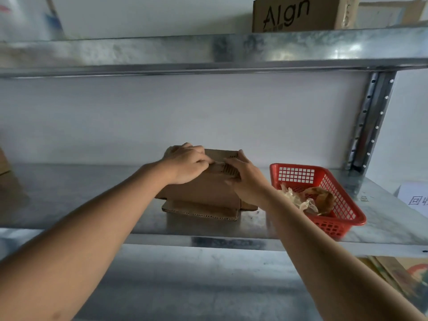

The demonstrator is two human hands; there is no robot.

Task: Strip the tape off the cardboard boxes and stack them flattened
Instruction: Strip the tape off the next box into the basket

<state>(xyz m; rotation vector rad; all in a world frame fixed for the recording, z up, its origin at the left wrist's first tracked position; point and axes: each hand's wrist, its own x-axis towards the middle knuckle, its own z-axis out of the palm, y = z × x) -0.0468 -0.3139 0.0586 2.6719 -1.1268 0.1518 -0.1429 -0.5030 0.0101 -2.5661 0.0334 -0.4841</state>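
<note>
A small brown cardboard box point(203, 191) stands on the middle metal shelf point(81, 193), with its bottom flaps splayed flat on the metal beneath it. My left hand point(187, 164) lies over the box's top left, fingers curled onto the top edge. My right hand point(247, 177) grips the top right corner, thumb on the front face. The fingertips of both hands meet at a strip along the top seam, where the corrugated edge shows. Whether tape is pinched there is too small to tell.
A red plastic basket point(347, 212) with crumpled clear tape and brown scraps sits right of the box. On the upper shelf stands a printed cardboard box point(301, 15). A metal upright point(368, 121) rises at the right, a white paper sheet point(414, 198) beyond it. Flattened cardboard point(403, 274) lies below right.
</note>
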